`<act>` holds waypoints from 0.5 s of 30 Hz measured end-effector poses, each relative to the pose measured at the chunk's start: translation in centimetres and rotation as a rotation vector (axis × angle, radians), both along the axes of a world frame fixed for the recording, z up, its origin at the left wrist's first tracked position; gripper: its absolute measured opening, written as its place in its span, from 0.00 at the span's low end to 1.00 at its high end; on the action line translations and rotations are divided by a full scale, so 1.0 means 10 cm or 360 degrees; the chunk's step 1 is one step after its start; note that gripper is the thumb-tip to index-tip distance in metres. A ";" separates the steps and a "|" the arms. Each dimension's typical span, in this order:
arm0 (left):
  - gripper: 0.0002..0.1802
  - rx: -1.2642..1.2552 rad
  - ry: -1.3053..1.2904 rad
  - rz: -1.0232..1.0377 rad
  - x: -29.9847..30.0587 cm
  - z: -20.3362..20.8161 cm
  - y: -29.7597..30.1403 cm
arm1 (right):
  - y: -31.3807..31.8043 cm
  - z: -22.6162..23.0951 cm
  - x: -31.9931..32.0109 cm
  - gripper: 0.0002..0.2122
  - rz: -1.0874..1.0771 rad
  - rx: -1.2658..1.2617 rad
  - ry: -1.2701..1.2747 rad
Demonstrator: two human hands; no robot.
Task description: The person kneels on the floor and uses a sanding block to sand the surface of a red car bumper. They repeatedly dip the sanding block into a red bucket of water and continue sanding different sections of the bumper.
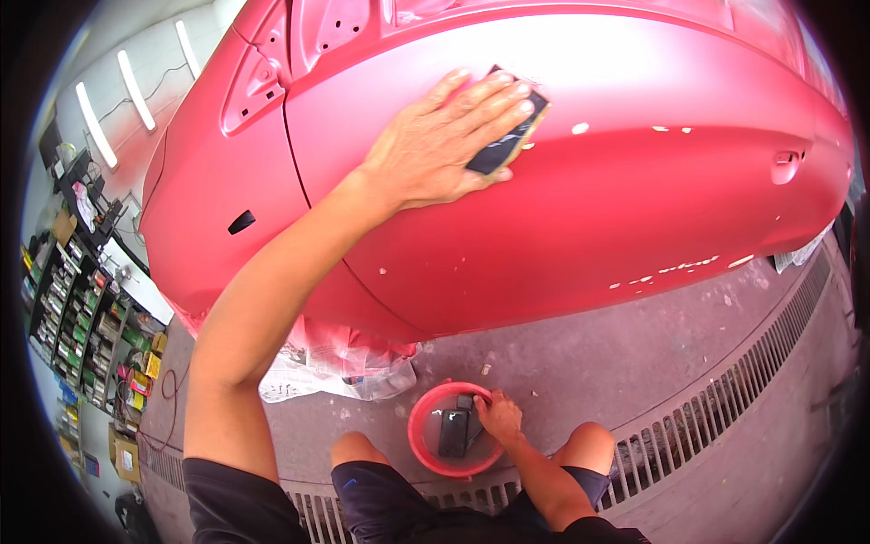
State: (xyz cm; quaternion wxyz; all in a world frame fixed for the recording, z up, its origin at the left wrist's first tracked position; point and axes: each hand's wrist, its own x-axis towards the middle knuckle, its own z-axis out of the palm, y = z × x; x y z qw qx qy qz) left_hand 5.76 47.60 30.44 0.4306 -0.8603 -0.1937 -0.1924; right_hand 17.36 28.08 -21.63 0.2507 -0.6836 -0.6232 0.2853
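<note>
Fingers spread, my left hand point(444, 145) presses a dark sanding pad point(489, 159) with a yellowish edge flat against the upper part of a matte red car door point(562, 218). Pale foam flecks dot the panel to the right of the pad and along its lower edge. Down between my knees stands a red bucket point(419, 433). My right hand point(501, 419) grips its right rim, with the fingertips partly hidden inside. A black blocky object point(453, 431) lies in the bucket; I cannot make out its kind.
Newspaper sheets point(340, 372) cover the wheel at lower left. A metal floor grate point(725, 417) curves across the floor behind the bucket and up the right side. Shelves point(77, 317) packed with small goods line the far left, with a hose point(169, 385) on the floor nearby.
</note>
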 end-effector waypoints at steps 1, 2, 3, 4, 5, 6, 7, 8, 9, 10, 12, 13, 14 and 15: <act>0.42 -0.0005 0.0008 0.0024 -0.13 -0.01 0.00 | 0.02 -0.01 0.05 0.26 -0.0017 0.0011 0.0000; 0.42 -0.0009 0.0020 0.0051 -0.24 -0.02 -0.01 | 0.04 -0.03 0.09 0.26 -0.0030 0.0024 0.0004; 0.42 -0.0016 0.0010 0.0071 -0.31 -0.06 0.00 | 0.06 -0.04 0.12 0.26 -0.0035 0.0007 -0.0007; 0.42 -0.0021 0.0004 0.0109 -0.40 -0.08 -0.06 | 0.05 -0.04 0.11 0.26 -0.0021 -0.0007 -0.0013; 0.42 -0.0027 -0.0002 0.0145 -0.44 -0.08 -0.09 | 0.05 -0.04 0.10 0.26 -0.0008 -0.0022 -0.0020; 0.43 -0.0021 -0.0022 0.0084 -0.35 -0.10 -0.04 | 0.05 -0.04 0.09 0.26 -0.0008 -0.0020 -0.0019; 0.43 -0.0015 -0.0043 0.0035 -0.13 -0.04 -0.05 | 0.04 -0.03 0.04 0.26 0.0003 -0.0019 -0.0018; 0.43 -0.0011 -0.0063 -0.0012 0.02 0.01 -0.04 | 0.02 -0.01 -0.02 0.26 0.0017 -0.0018 -0.0016; 0.44 -0.0042 -0.0064 -0.0078 0.09 0.02 0.01 | 0.02 -0.01 -0.01 0.26 0.0008 -0.0018 -0.0024; 0.44 -0.0030 -0.0054 -0.0041 0.04 0.01 0.00 | 0.02 0.01 0.02 0.26 -0.0002 -0.0019 -0.0028; 0.44 -0.0016 -0.0012 0.0020 -0.14 0.00 0.00 | 0.01 0.00 0.07 0.26 -0.0018 -0.0025 -0.0030; 0.45 -0.0039 0.0001 0.0091 -0.37 -0.04 -0.04 | 0.01 -0.01 0.09 0.26 -0.0015 -0.0020 -0.0031; 0.45 -0.0030 0.0004 0.0115 -0.45 -0.08 -0.04 | 0.06 -0.01 0.10 0.26 -0.0020 -0.0005 -0.0036; 0.45 -0.0021 0.0007 0.0137 -0.50 -0.12 -0.02 | 0.08 -0.02 0.11 0.26 -0.0031 0.0021 -0.0037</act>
